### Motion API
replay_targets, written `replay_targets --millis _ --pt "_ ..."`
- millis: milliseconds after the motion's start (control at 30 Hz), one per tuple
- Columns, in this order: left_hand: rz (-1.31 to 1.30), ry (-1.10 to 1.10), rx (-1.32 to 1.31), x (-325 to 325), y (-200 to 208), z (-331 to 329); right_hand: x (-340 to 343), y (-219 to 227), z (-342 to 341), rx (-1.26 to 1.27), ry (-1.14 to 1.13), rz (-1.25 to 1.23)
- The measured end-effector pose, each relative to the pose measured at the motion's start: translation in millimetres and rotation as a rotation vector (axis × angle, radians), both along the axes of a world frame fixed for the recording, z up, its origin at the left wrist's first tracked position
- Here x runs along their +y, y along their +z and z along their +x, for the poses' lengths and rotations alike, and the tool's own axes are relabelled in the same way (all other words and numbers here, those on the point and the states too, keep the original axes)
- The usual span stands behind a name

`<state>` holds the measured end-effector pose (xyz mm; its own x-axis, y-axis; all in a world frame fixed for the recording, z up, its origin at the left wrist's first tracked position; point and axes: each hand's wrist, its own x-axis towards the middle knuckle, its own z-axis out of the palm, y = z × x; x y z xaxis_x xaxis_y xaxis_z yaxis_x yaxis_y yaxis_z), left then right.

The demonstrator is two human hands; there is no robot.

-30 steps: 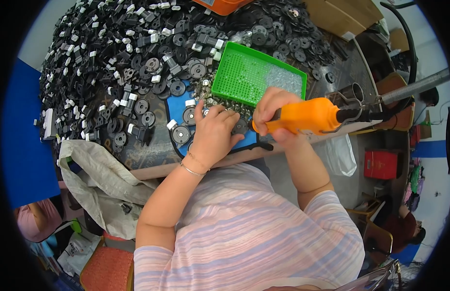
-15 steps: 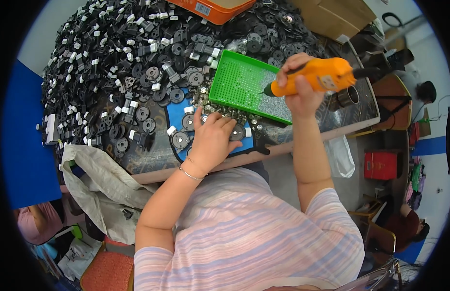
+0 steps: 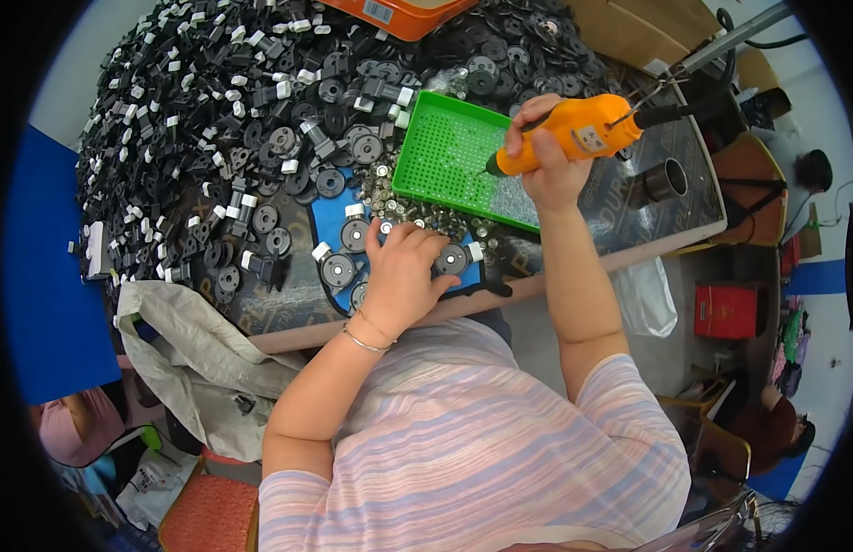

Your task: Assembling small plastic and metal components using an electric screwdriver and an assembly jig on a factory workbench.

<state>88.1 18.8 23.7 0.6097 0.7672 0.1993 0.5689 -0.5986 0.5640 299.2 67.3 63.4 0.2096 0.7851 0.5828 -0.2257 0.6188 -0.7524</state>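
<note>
My right hand [image 3: 557, 177] grips an orange electric screwdriver [image 3: 574, 135], its tip pointing left over the green perforated tray [image 3: 436, 147]. Small silver screws [image 3: 517, 197] lie heaped at that tray's right end. Whether the bit carries a screw is too small to tell. On a blue mat [image 3: 327, 221], my left hand [image 3: 403, 271] lies with fingers spread among round black-and-grey wheel-like parts. One such part with a white tab [image 3: 452, 258] sits beside its thumb, and another wheel part [image 3: 337, 270] is to its left. What lies beneath the palm is hidden.
A large heap of black parts with white tabs [image 3: 224, 110] covers the table's left and back. Small metal pieces [image 3: 382, 195] lie by the tray. An orange box [image 3: 399, 20] stands behind, a metal cup [image 3: 666, 179] at right. A cloth sack [image 3: 183, 359] hangs at the front left edge.
My right hand has brought the screwdriver a little to the left, so its tip is farther along the tray. My left hand has stayed nearly in place.
</note>
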Motion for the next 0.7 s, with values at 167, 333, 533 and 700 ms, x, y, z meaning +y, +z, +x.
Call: replay_targets --millis 167,333,533,700 --pt "-0.018 0.005 -0.009 1.4 0.0 0.1 1.4 1.1 -1.6 -0.002 0.005 -0.002" --pt "-0.034 0.009 -0.007 1.9 -0.5 0.6 0.5 1.6 -5.4 -0.014 0.026 -0.066" --pt "-0.023 0.018 -0.013 0.0 -0.9 -0.1 -13.9 23.8 -7.8 0.13 0.12 0.078" --pt "-0.017 0.012 -0.01 -1.0 -1.6 -1.0 -48.6 37.6 -26.7 0.011 0.383 -0.06"
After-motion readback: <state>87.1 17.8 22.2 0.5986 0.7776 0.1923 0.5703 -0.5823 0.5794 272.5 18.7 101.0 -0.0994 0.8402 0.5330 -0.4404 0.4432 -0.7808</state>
